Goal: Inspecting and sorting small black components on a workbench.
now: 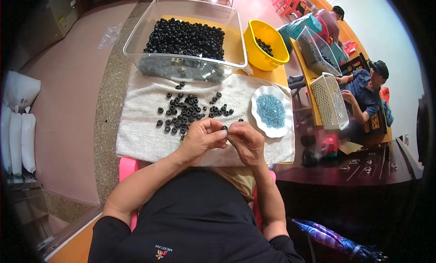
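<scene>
- White sacks [28, 140] stand far to the left of the fingers, so they look too far off to get in the way.
- White towel [141, 113] lies under the fingers and spreads out to both sides. If an arm drags it, the small things on it could roll about.
- Clear bin [242, 40] is past the fingers and a bit left, with lots of black pieces in it.
- Loose black pieces [183, 112] lie in a bunch just past the left fingers. They look round, so a bumped one might roll away.
- Left hand [200, 138] has its thumb and finger pinched on one small black piece [224, 127]. That piece is right at the fingertips, between both hands. A weak pinch could let it pop out and drop.
- Right hand [247, 142] has its fingers bent in, with the tips right by that piece. I cannot tell if they grip it or something tiny. A hard push from them could knock it loose.
- Yellow tub [261, 63] is well past the right fingers, with some black pieces inside.
- White wavy plate [275, 132] sits near the right fingers, on their right, with shiny blue bits [271, 111] on it. A bump from that hand could spill them.
</scene>
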The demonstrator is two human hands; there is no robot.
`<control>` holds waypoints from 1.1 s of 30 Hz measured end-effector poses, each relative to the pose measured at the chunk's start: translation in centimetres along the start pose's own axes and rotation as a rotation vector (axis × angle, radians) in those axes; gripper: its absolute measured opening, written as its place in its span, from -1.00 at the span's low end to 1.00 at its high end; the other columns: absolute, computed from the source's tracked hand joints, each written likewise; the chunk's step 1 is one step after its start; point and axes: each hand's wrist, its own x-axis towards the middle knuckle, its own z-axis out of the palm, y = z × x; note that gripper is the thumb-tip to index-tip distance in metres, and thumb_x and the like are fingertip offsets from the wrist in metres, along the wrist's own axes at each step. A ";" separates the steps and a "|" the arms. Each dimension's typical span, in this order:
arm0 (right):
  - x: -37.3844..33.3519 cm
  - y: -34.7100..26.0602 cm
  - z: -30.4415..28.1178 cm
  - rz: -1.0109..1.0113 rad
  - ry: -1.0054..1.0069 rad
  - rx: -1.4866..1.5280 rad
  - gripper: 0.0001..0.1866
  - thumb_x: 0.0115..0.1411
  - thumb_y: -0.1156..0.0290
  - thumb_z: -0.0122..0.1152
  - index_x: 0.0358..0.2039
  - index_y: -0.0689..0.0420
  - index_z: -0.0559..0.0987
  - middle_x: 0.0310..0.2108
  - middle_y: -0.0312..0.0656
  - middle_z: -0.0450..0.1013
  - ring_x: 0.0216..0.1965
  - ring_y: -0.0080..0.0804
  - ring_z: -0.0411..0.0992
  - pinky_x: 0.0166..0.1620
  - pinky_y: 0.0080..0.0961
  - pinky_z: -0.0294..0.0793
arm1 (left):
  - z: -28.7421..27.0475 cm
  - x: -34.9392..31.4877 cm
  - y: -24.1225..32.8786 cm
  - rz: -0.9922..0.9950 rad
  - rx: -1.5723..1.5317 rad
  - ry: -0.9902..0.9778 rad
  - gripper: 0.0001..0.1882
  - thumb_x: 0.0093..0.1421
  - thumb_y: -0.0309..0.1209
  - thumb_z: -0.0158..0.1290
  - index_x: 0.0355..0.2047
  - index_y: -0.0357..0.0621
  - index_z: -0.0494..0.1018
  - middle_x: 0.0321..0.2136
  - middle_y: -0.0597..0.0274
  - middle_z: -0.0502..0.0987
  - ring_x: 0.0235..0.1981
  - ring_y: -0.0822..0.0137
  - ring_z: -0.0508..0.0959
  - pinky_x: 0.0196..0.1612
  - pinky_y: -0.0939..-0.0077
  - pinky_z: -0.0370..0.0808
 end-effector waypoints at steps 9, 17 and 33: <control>-0.8 0.0 -0.7 0.069 0.088 0.038 -0.86 0.11 0.75 0.23 -0.30 0.31 0.56 -0.26 -0.13 0.49 -0.25 -0.47 0.44 -0.20 -0.61 0.44 | -0.2 0.1 -0.5 -0.092 0.099 -0.059 -0.82 0.23 -0.46 0.15 -0.19 -0.22 0.46 -0.35 0.27 0.56 -0.37 0.43 0.60 -0.23 0.48 0.62; -0.6 -0.4 -2.7 0.212 -0.128 0.079 -0.90 0.13 0.66 0.28 -0.32 0.31 0.58 -0.31 -0.17 0.49 -0.24 -0.49 0.44 -0.17 -0.59 0.43 | -0.2 -0.1 -0.4 -0.152 0.113 -0.141 -0.80 0.23 -0.44 0.17 -0.19 -0.28 0.48 -0.39 0.24 0.56 -0.40 0.47 0.57 -0.24 0.50 0.61; -1.7 0.2 -0.8 0.237 0.007 0.234 -0.87 0.12 0.59 0.30 -0.29 0.28 0.61 -0.32 -0.17 0.48 -0.29 -0.44 0.44 -0.21 -0.56 0.44 | 0.3 -0.6 0.9 -0.257 -0.014 -0.153 -0.79 0.26 -0.40 0.13 -0.14 -0.24 0.50 -0.31 0.26 0.57 -0.33 0.47 0.58 -0.20 0.50 0.61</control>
